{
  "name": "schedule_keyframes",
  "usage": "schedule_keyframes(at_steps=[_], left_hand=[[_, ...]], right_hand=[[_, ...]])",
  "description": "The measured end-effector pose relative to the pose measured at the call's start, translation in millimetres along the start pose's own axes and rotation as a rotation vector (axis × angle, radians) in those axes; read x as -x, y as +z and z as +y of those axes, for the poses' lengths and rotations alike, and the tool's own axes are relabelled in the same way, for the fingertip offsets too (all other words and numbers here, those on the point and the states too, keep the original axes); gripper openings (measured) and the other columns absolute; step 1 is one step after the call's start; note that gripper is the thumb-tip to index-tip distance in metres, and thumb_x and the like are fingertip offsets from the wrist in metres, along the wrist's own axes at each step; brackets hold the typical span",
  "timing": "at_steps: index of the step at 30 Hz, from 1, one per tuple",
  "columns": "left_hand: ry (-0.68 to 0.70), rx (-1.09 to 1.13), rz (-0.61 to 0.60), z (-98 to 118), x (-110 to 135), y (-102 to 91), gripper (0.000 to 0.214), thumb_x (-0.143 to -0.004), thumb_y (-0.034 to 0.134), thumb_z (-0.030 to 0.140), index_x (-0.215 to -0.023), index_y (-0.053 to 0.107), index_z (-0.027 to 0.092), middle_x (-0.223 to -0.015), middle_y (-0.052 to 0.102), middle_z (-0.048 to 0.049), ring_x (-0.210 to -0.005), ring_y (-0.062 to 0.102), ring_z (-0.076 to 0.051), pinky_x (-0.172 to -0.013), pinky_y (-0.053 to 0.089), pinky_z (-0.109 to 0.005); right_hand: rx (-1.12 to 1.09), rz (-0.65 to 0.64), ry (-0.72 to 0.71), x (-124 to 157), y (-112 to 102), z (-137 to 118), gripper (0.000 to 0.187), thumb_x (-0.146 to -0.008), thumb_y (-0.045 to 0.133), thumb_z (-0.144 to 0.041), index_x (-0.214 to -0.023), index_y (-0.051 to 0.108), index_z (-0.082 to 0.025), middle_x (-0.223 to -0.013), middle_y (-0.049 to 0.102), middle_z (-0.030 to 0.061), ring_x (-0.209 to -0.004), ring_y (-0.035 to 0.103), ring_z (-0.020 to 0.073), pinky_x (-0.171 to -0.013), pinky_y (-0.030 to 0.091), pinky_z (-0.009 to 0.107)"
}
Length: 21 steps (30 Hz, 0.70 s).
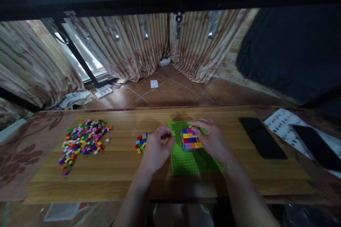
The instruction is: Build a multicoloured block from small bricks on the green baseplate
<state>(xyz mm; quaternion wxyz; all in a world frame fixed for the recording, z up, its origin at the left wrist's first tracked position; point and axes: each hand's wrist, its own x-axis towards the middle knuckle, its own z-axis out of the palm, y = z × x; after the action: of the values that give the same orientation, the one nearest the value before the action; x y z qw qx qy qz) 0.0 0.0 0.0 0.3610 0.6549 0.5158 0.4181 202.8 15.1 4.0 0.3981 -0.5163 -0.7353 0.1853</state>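
Observation:
A green baseplate (pixel 190 163) lies on the wooden table in front of me. On it stands a small block built of coloured bricks (pixel 190 139) in yellow, red, blue, purple and orange rows. My right hand (pixel 211 138) curls over the block's far and right side, fingertips pinched at its top edge. My left hand (pixel 157 149) sits at the plate's left edge, fingers pinched on a small green brick (pixel 173 133). A little cluster of loose bricks (pixel 141 142) lies just left of that hand.
A wide heap of small coloured bricks (pixel 82 141) spreads over the table's left part. Two dark phones (pixel 262 137) (pixel 318 147) and a printed sheet (pixel 286 124) lie on the right. Curtains and a tiled floor are beyond the table's far edge.

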Motion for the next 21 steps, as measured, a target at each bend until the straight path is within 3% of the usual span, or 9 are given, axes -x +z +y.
schedule_keyframes(at_steps=[9,21], left_hand=[[0.021,-0.062,-0.018,4,-4,11.5,0.007,-0.079,0.057,0.014,-0.084,0.057,0.019,-0.078,0.064,-0.0003,-0.074,0.062,-0.014,-0.073,0.049,-0.027],[0.015,-0.085,-0.011,4,-3,9.7,0.008,-0.079,0.057,0.012,-0.083,0.057,0.019,-0.079,0.065,0.0,-0.074,0.063,-0.013,-0.071,0.048,-0.026]], right_hand=[[-0.019,-0.027,-0.007,-1,10,-3,0.023,-0.088,0.054,-0.014,-0.091,0.074,-0.025,-0.09,0.072,0.0029,-0.092,0.06,0.0203,-0.085,0.047,0.037],[0.026,-0.009,0.071,-1,13,-5,0.022,-0.082,0.05,-0.014,-0.083,0.071,-0.023,-0.088,0.072,0.0039,-0.089,0.063,0.0205,-0.085,0.048,0.036]])
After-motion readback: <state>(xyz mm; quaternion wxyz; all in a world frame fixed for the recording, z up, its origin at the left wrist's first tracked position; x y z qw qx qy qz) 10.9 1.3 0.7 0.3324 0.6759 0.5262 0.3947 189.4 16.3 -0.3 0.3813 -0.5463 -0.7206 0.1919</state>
